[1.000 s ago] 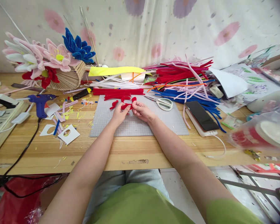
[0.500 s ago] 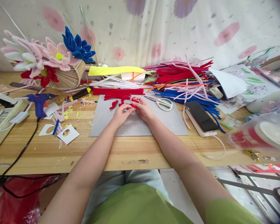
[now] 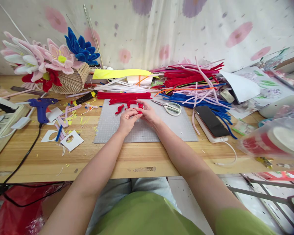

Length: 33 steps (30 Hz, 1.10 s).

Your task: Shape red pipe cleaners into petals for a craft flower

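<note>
Over the grey cutting mat [image 3: 107, 130], my left hand [image 3: 129, 120] and my right hand [image 3: 148, 114] meet, both closed at the fingertips on a red pipe cleaner [image 3: 140, 111]. Fingers cover much of it, so its full shape is hidden. Just beyond my hands lie bent red pipe-cleaner pieces [image 3: 119, 109], partly behind my fingers. A row of straight red pipe cleaners [image 3: 127, 95] stretches along the mat's far edge. To the right of my right hand rest scissors [image 3: 171, 108] with pale handles.
Bundles of coloured pipe cleaners [image 3: 193, 78] pile up at the back. On the left are a blue glue gun [image 3: 41, 109], paper scraps [image 3: 72, 140] and fuzzy flowers [image 3: 61, 58]. At right lie a phone [image 3: 212, 121] and a bagged cup [image 3: 271, 140].
My hands have drawn closer together, with the left shifting slightly right. Less of the red pipe cleaner shows between the fingers now.
</note>
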Each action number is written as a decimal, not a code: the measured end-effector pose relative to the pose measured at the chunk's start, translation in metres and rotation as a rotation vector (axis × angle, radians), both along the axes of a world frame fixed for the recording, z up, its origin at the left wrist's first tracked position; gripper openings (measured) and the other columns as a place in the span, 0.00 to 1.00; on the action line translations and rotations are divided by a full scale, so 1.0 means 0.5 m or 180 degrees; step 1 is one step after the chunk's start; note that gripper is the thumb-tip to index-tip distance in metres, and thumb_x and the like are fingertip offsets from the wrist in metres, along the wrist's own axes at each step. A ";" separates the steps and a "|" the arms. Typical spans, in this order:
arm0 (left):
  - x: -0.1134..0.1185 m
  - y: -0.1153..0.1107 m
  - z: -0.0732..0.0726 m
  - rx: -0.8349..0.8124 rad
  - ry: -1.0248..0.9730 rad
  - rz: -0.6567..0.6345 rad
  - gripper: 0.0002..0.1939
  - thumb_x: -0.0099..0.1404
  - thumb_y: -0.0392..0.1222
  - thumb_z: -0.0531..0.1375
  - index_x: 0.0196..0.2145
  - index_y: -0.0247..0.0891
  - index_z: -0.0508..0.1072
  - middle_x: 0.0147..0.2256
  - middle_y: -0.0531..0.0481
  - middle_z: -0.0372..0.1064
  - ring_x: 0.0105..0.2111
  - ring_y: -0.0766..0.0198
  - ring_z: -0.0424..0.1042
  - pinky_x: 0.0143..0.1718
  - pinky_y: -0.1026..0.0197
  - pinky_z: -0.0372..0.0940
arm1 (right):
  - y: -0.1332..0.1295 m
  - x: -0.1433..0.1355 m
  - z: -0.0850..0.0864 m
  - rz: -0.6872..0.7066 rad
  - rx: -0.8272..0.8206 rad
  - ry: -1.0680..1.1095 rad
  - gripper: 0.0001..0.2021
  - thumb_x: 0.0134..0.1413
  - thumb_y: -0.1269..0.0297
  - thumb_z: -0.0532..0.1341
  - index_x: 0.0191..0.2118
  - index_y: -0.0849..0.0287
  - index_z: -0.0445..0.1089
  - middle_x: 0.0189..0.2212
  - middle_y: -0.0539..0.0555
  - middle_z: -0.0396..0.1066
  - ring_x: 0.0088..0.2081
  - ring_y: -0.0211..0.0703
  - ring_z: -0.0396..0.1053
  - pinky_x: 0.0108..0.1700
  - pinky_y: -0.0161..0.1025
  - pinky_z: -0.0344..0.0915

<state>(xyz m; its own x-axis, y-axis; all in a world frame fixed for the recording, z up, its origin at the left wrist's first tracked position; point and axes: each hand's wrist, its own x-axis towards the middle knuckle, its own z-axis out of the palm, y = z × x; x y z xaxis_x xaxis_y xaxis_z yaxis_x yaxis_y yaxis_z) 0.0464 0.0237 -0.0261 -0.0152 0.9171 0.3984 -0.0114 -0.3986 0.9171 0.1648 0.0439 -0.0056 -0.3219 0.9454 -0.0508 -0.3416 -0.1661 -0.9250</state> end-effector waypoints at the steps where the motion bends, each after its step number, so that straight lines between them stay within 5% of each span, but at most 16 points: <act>1: 0.002 -0.001 0.001 -0.0027 -0.0072 0.0011 0.08 0.47 0.46 0.67 0.22 0.40 0.76 0.27 0.53 0.68 0.32 0.65 0.67 0.37 0.59 0.63 | 0.000 0.000 0.001 0.0020 -0.0018 -0.0021 0.27 0.37 0.58 0.69 0.44 0.55 0.58 0.16 0.39 0.55 0.14 0.26 0.45 0.17 0.30 0.38; 10: -0.011 0.009 -0.001 -0.0051 0.0124 -0.0120 0.08 0.49 0.46 0.66 0.24 0.39 0.76 0.28 0.52 0.68 0.30 0.67 0.66 0.35 0.60 0.62 | 0.009 -0.004 -0.007 -0.0291 0.0076 -0.0365 0.27 0.40 0.48 0.65 0.44 0.56 0.59 0.14 0.39 0.51 0.14 0.27 0.43 0.18 0.31 0.36; 13: -0.034 0.021 0.002 0.0204 0.0460 0.0487 0.07 0.51 0.45 0.65 0.25 0.39 0.75 0.28 0.52 0.68 0.32 0.65 0.66 0.39 0.59 0.63 | 0.031 0.013 -0.021 -0.0911 0.0206 -0.0869 0.23 0.48 0.44 0.57 0.43 0.57 0.60 0.15 0.41 0.52 0.16 0.29 0.47 0.20 0.31 0.44; 16: -0.067 0.033 0.007 0.0375 0.0975 0.1428 0.05 0.54 0.43 0.64 0.28 0.40 0.76 0.31 0.50 0.69 0.36 0.63 0.66 0.44 0.56 0.61 | 0.055 0.044 -0.039 -0.1678 0.0683 -0.1890 0.15 0.53 0.54 0.56 0.41 0.59 0.65 0.18 0.44 0.56 0.22 0.33 0.55 0.27 0.34 0.54; 18: -0.087 0.040 0.006 0.0377 0.1399 0.1702 0.05 0.54 0.42 0.63 0.30 0.40 0.76 0.33 0.48 0.69 0.39 0.59 0.65 0.47 0.54 0.60 | 0.063 0.062 -0.050 -0.1627 0.1107 -0.2556 0.12 0.52 0.60 0.56 0.41 0.59 0.68 0.23 0.48 0.62 0.27 0.37 0.60 0.33 0.36 0.57; 24: -0.110 0.051 -0.020 0.0209 0.2133 0.1657 0.03 0.53 0.37 0.62 0.25 0.43 0.77 0.40 0.44 0.69 0.47 0.49 0.60 0.51 0.45 0.53 | 0.053 0.058 -0.065 -0.1043 0.2126 -0.3865 0.19 0.50 0.71 0.56 0.49 0.54 0.71 0.39 0.58 0.67 0.43 0.48 0.60 0.47 0.45 0.57; 29: -0.115 0.051 -0.021 0.0211 0.2022 0.1583 0.05 0.50 0.39 0.65 0.20 0.43 0.73 0.38 0.46 0.69 0.47 0.48 0.59 0.53 0.43 0.49 | 0.049 0.046 -0.068 -0.1148 0.2156 -0.4011 0.15 0.52 0.69 0.57 0.44 0.55 0.74 0.38 0.58 0.67 0.42 0.49 0.60 0.47 0.46 0.57; 33: -0.113 0.040 0.002 0.0036 0.1993 0.1749 0.06 0.51 0.41 0.65 0.27 0.41 0.71 0.38 0.44 0.66 0.48 0.49 0.59 0.54 0.44 0.48 | 0.045 0.051 -0.059 -0.1533 0.2252 -0.3821 0.13 0.55 0.67 0.54 0.40 0.57 0.75 0.33 0.58 0.66 0.40 0.48 0.60 0.46 0.45 0.58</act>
<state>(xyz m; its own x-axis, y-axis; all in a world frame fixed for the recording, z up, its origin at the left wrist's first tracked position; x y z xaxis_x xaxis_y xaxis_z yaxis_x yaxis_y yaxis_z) -0.0103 0.0436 -0.0251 -0.2319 0.8397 0.4911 0.6984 -0.2077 0.6849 0.1903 0.0666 -0.0353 -0.0760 0.8879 0.4538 0.7814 0.3358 -0.5260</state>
